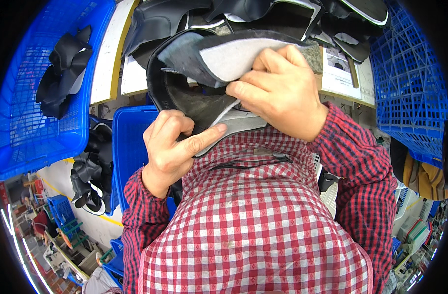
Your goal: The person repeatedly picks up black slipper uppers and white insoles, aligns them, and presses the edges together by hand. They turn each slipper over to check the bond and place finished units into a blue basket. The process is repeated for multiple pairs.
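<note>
In front of my chest I hold a black leather shoe upper [185, 100] with pale grey lining, its pieces folded back and open. My left hand [170, 147] grips its near left edge, thumb lying along the grey lining, fingers curled. Higher and to the right, my right hand [285, 93] is closed on a raised flap [234, 56] with a pale inner side. The flap's far part looks smeared by motion. What lies under my right fingers is hidden.
More black leather pieces [160, 19] lie on the worktable [104, 63] beyond. Blue plastic baskets stand at the left [18, 142] and the right [405, 73]. Another blue bin [131, 127] sits low at the left, beside more black pieces [91, 171]. A printed sheet [341, 71] lies on the table.
</note>
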`<act>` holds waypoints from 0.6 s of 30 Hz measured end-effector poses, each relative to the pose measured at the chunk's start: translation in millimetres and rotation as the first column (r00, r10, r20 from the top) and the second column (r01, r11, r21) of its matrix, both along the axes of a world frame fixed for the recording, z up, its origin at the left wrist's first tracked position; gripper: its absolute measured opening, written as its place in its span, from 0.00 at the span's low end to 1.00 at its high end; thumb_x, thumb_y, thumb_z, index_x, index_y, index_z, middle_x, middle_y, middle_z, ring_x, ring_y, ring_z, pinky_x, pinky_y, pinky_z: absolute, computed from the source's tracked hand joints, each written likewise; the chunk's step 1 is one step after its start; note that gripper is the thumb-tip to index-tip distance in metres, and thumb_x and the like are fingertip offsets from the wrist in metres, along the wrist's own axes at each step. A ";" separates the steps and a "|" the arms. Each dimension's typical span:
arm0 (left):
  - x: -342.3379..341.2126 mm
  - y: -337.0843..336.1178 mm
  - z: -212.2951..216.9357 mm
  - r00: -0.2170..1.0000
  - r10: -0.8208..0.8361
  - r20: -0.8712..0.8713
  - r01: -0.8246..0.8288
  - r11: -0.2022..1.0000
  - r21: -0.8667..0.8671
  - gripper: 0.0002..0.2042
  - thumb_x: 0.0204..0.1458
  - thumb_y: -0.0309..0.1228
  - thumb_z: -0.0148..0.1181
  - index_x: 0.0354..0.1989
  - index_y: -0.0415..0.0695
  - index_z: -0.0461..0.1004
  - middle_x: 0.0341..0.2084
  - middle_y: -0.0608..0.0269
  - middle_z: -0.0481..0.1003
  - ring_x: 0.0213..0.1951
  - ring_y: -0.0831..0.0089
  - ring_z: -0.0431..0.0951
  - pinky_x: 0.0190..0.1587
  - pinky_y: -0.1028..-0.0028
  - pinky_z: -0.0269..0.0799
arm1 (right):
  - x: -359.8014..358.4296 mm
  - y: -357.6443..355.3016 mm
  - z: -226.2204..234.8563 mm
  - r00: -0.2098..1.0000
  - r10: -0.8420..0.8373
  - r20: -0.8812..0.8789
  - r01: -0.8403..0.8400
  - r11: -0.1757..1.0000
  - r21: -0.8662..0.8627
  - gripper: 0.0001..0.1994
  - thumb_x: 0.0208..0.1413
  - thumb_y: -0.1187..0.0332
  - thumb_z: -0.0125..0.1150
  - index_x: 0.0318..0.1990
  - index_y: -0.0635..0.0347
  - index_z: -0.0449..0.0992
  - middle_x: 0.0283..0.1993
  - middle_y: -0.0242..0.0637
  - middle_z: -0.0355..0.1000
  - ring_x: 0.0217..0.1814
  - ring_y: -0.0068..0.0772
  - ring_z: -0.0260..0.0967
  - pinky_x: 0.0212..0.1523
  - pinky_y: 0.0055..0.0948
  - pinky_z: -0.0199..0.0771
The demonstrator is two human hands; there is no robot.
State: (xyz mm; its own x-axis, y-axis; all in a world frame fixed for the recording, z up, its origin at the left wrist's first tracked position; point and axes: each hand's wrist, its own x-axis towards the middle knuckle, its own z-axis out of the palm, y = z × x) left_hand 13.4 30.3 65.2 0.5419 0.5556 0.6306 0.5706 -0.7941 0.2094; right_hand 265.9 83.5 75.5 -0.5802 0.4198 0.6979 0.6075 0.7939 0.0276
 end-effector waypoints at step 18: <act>-19.9 2.4 -0.5 0.982 -0.021 -0.189 -0.001 0.993 -0.116 0.31 0.33 0.24 0.74 0.52 0.62 0.84 0.29 0.67 0.63 0.33 0.66 0.69 0.30 0.69 0.65 | -24.1 5.1 -21.2 0.998 -0.017 -0.054 0.021 0.997 0.076 0.05 0.38 0.62 0.63 0.24 0.46 0.74 0.24 0.19 0.67 0.37 0.23 0.68 0.42 0.33 0.64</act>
State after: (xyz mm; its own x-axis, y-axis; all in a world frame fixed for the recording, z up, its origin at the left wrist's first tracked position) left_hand -6.5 32.7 64.7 0.6513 0.6119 0.4487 0.6004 -0.7772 0.1884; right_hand 241.8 88.6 54.4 -0.5336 0.3741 0.7585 0.6244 0.7792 0.0549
